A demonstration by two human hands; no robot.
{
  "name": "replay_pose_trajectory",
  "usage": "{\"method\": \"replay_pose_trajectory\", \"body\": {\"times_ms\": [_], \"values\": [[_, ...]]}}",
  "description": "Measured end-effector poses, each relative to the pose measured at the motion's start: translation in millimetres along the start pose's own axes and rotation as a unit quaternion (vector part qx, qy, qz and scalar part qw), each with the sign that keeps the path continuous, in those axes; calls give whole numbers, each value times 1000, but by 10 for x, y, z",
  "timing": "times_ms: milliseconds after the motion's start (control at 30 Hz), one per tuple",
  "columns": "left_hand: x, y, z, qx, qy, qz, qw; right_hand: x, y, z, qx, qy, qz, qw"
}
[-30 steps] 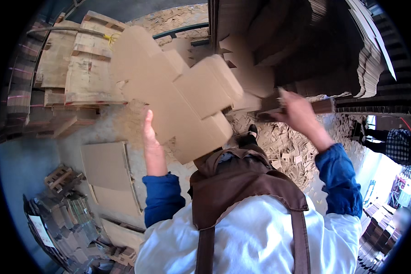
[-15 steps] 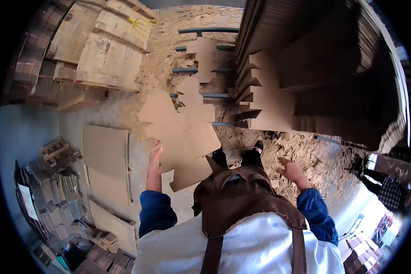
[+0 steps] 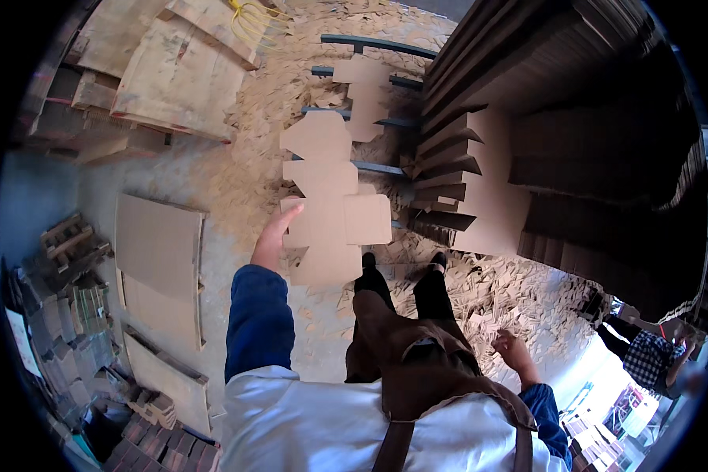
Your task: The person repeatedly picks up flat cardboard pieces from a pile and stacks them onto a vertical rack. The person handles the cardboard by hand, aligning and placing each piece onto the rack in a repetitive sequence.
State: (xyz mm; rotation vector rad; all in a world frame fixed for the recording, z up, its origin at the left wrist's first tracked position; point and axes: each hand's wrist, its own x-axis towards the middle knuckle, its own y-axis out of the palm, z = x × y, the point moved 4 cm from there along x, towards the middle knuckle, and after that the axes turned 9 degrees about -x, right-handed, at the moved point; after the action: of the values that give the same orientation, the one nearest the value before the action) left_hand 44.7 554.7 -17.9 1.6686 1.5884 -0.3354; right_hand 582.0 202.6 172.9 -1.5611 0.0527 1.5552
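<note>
My left hand (image 3: 278, 230) grips the left edge of a flat die-cut cardboard box blank (image 3: 322, 216), thumb on top and the other fingers hidden beneath. The brown blank has flaps and notches and lies over dark green rails. Beyond it another cut cardboard piece (image 3: 367, 106) rests across the rails (image 3: 379, 44). My right hand (image 3: 514, 349) hangs free low on the right, above cardboard scraps, its fingers loosely bent and holding nothing.
A tall stack of cardboard blanks (image 3: 492, 185) stands close on the right. Scraps (image 3: 519, 295) litter the floor. Wooden pallets (image 3: 177, 79) and a yellow fork (image 3: 253, 20) are at the far left; flat boards (image 3: 159, 252) lie left. A person in a checked shirt (image 3: 647, 355) is at the right.
The blank in my left hand has turned straighter and now lies flatter along the rails. My right hand has dropped lower. The view has shifted slightly.
</note>
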Motion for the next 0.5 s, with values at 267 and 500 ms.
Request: {"method": "replay_pose_trajectory", "body": {"times_ms": [267,500], "values": [[769,-913,579,258,126,-154,946,-85,347,-79,35,-23,-6,999],[432,-799,2634,443,106,-78,887,-75,305,-238,13,-47,-20,999]]}}
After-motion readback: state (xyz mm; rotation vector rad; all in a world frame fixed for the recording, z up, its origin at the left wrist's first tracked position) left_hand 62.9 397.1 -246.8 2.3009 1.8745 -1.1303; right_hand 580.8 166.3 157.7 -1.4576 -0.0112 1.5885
